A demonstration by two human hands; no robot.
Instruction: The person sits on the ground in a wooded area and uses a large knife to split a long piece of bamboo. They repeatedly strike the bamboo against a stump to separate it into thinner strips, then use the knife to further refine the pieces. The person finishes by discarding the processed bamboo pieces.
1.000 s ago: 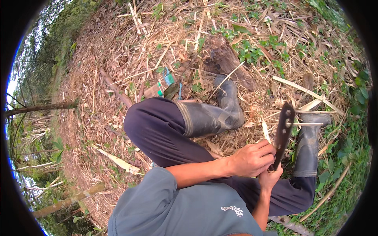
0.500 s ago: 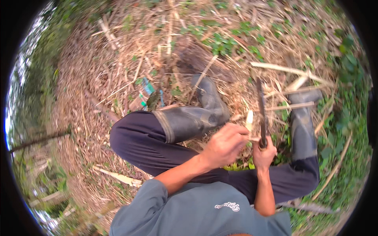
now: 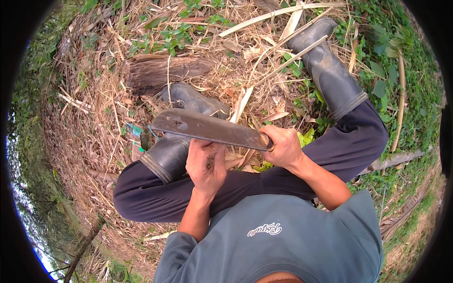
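My right hand (image 3: 281, 146) is wrapped round the short handle of a machete. The machete's broad, dark, worn blade (image 3: 207, 127) lies across in front of me, its rounded end to the left. Just under the blade, my left hand (image 3: 206, 165) is closed, with its fingertips partly hidden by the metal. A dark patch shows in its palm, and I cannot make out what it holds. Close to both hands, a pale split strip (image 3: 242, 104) lies on the ground beyond the blade.
My legs in dark trousers and rubber boots (image 3: 330, 70) are bent around the work area. A weathered log (image 3: 165, 73) lies by the left boot. Long pale strips (image 3: 278, 16) cross the dry litter. A blue-green wrapper (image 3: 134, 129) lies at left; leafy plants (image 3: 382, 70) grow at right.
The machete has swung from pointing away from me to lying crosswise, pointing left. My left hand has moved left, under the blade. The view has shifted, and the right leg looks more stretched out.
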